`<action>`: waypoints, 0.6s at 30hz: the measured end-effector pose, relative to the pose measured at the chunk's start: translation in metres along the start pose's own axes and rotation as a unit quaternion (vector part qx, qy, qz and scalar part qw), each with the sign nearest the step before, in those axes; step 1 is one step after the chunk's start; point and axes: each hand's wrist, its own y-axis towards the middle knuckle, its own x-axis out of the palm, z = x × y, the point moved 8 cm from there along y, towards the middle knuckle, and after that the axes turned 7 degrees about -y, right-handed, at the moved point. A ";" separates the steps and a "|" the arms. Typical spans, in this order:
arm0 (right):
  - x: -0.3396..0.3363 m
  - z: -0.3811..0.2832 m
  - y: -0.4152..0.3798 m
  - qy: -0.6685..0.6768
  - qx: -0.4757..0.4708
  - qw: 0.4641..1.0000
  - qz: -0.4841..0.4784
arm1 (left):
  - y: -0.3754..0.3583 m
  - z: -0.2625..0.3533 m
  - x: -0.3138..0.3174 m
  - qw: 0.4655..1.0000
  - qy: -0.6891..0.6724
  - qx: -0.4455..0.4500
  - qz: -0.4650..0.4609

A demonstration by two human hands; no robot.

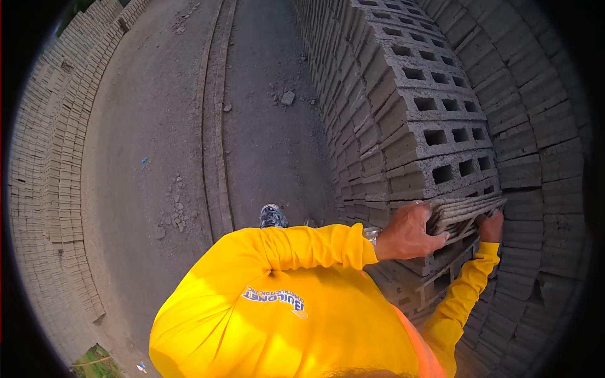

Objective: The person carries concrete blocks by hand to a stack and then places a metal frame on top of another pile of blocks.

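A bundle of thin, grey, layered pieces (466,209) is held between both hands at the near end of a row of hollow concrete blocks (443,157); their material is unclear. My left hand (409,232) grips the bundle's left end, with the thumb on the near side. At its right end, my right hand (491,227) is closed around the edge, its fingers partly hidden. Beneath the bundle, more blocks with dark openings (438,261) show. Both arms wear yellow sleeves.
Tall stacked blocks (526,151) line the right side. Long block stacks (66,157) curve along the far left. Between them, the grey ground (145,120) holds a narrow double track (214,113), rubble (178,211) and a loose chunk (288,98). A shoe (273,216) shows below.
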 end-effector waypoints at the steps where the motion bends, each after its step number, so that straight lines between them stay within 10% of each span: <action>1: 0.004 0.000 0.000 0.035 -0.010 0.999 0.022 | 0.008 -0.006 -0.009 1.000 0.023 -0.002 -0.005; 5: 0.001 0.007 0.016 -0.032 0.014 0.992 0.122 | 0.052 -0.014 -0.063 0.999 0.017 0.010 -0.041; 9: 0.022 -0.155 0.052 -0.044 0.002 0.986 0.162 | 0.117 -0.020 -0.163 0.985 -0.123 0.012 -0.119; 12: 0.049 -0.252 0.090 -0.231 0.092 0.937 0.244 | 0.168 -0.022 -0.272 0.989 -0.101 0.105 -0.028; 18: 0.182 -0.423 0.229 -0.247 -0.027 0.932 0.263 | 0.261 -0.054 -0.478 0.997 -0.051 0.023 0.060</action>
